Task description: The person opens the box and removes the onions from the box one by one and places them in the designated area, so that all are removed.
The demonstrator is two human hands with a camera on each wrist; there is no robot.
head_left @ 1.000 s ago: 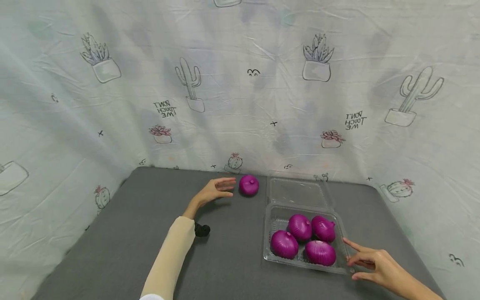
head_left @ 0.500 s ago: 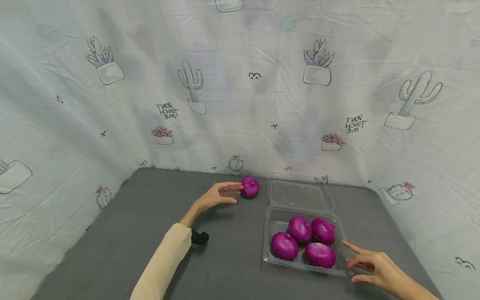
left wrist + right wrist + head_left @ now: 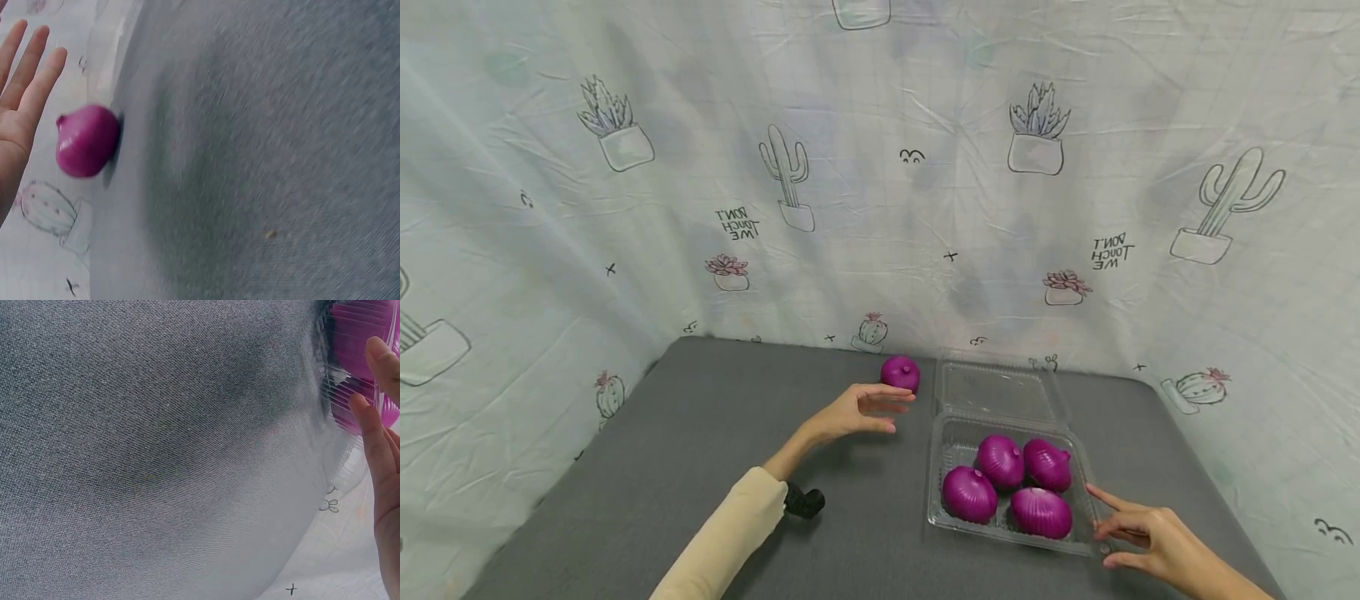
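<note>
Work seemed to be at the reaching stage: your left hand [image 3: 853, 412] hung over the dark grey tabletop [image 3: 722, 417] near the middle of the frame, fingers extended and parted from the thumb, holding nothing. Just behind it, slightly right of centre, a single round, glossy purple onion [image 3: 901, 372] sat loose on the tabletop, its lower edge hidden by your fingertips; the left wrist view showed hand and onion apart. At the lower right, your right hand [image 3: 1153, 537] had its thumb and fingers spread against the right wall of a shallow clear plastic box [image 3: 955, 454], apparently steadying it. Inside you had four matching onions [image 3: 1001, 462], and the box's clear plastic lid [image 3: 996, 390] lay open toward the back. If the loose onion belonged in the box, the next move called for you to reach further back, curl your left fingers round it and lift it over the left rim. Bare floor at the box's upper left looked the likeliest spot for it.
</note>
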